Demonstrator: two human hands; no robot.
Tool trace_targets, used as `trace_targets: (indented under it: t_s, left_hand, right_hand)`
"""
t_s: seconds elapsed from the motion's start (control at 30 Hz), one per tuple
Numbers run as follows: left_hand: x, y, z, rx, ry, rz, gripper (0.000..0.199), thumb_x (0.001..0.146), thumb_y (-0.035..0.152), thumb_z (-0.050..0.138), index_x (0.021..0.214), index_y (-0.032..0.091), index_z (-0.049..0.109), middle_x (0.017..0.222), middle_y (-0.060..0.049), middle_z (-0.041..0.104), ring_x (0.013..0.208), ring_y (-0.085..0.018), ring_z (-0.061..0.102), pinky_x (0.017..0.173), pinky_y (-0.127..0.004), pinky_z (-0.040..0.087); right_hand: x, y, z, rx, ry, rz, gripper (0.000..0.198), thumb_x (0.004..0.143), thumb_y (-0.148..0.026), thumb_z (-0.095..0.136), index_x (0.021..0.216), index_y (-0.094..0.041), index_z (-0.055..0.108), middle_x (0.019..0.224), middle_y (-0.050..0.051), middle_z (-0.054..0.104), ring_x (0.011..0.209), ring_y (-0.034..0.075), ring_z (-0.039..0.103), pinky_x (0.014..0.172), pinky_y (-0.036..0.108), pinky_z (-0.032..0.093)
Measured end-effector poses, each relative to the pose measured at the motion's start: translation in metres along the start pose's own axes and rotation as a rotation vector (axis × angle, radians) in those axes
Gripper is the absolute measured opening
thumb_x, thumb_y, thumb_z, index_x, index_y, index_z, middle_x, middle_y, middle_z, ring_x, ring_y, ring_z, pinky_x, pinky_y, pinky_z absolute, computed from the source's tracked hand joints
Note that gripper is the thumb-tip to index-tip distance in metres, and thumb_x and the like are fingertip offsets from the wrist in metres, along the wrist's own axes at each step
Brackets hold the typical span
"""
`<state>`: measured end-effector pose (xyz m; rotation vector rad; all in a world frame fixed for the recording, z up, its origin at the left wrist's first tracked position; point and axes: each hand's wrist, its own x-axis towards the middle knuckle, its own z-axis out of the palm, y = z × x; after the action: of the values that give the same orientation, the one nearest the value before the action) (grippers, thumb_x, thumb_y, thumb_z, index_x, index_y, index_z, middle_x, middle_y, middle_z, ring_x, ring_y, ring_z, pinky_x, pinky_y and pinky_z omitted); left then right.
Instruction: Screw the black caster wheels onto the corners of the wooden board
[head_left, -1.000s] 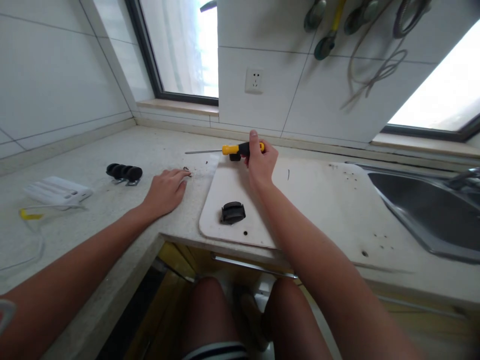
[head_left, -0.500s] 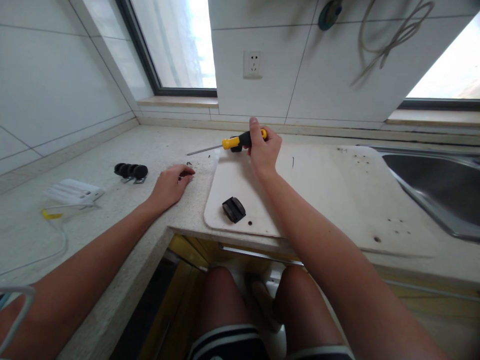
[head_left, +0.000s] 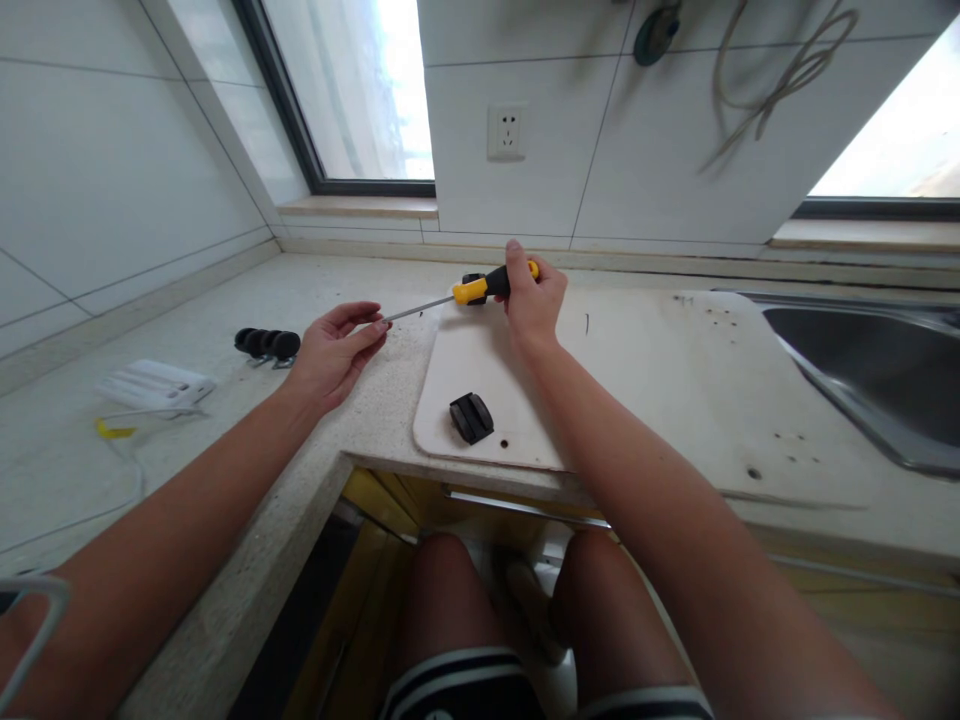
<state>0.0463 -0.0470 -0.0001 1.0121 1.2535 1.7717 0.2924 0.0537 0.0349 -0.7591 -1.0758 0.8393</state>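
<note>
My right hand [head_left: 535,295] is closed around the yellow and black handle of a screwdriver [head_left: 471,291], whose thin metal shaft points left. At the shaft's end is my left hand [head_left: 337,350], its thumb and fingers pinched together at the tip. Whatever small thing they may hold there is too small to make out. Below the right hand lies a white board [head_left: 637,400] with small holes. A black caster [head_left: 472,417] sits on its near left corner, and another black caster [head_left: 473,287] is at the far left corner, partly behind the screwdriver.
Several black casters [head_left: 268,344] stand in a row left of my left hand. Farther left, a white device [head_left: 154,384] and a cable lie on the counter [head_left: 247,290]. A metal sink [head_left: 885,370] is at the right. A tiled wall with a socket [head_left: 507,132] rises behind.
My left hand has lifted off the counter and turned, bringing its pinched fingers to the screwdriver's tip. The right hand keeps the screwdriver in nearly the same place.
</note>
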Motion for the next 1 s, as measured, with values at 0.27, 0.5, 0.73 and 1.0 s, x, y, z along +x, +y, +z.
trace_targets:
  t_s: [0.27, 0.5, 0.73, 1.0]
  left_hand:
    - [-0.002, 0.001, 0.003, -0.007, -0.004, 0.022, 0.035, 0.069, 0.019, 0.103, 0.095, 0.026, 0.080, 0.103, -0.005, 0.083, 0.101, -0.021, 0.082, 0.088, -0.033, 0.073]
    - [-0.008, 0.003, 0.008, 0.090, 0.013, 0.124, 0.035, 0.065, 0.025, 0.105, 0.093, 0.022, 0.083, 0.102, -0.008, 0.084, 0.096, -0.021, 0.082, 0.084, -0.032, 0.071]
    - [-0.010, 0.003, 0.011, 0.110, 0.022, 0.127, 0.033, 0.068, 0.024, 0.104, 0.095, 0.020, 0.085, 0.094, -0.009, 0.084, 0.088, -0.022, 0.082, 0.081, -0.034, 0.071]
    - [-0.008, -0.001, 0.007, 0.100, 0.077, 0.159, 0.035, 0.065, 0.029, 0.105, 0.093, 0.022, 0.086, 0.098, -0.008, 0.085, 0.089, -0.022, 0.083, 0.083, -0.036, 0.073]
  right_hand:
    - [0.002, 0.002, 0.000, -0.015, 0.004, 0.000, 0.069, 0.088, -0.087, 0.072, 0.065, -0.026, 0.051, 0.063, -0.005, 0.043, 0.054, 0.011, 0.050, 0.044, 0.024, 0.043]
    - [0.002, 0.001, 0.000, -0.013, -0.020, -0.001, 0.069, 0.085, -0.087, 0.075, 0.065, -0.026, 0.050, 0.062, -0.005, 0.043, 0.054, 0.011, 0.049, 0.046, 0.024, 0.043]
    - [0.002, 0.001, -0.001, 0.029, -0.027, -0.015, 0.066, 0.086, -0.083, 0.080, 0.067, -0.025, 0.055, 0.062, -0.005, 0.047, 0.057, 0.011, 0.052, 0.050, 0.024, 0.046]
    - [0.000, -0.007, 0.000, 0.050, -0.161, 0.052, 0.067, 0.081, -0.085, 0.082, 0.068, -0.025, 0.058, 0.058, -0.006, 0.051, 0.048, 0.008, 0.047, 0.044, 0.024, 0.039]
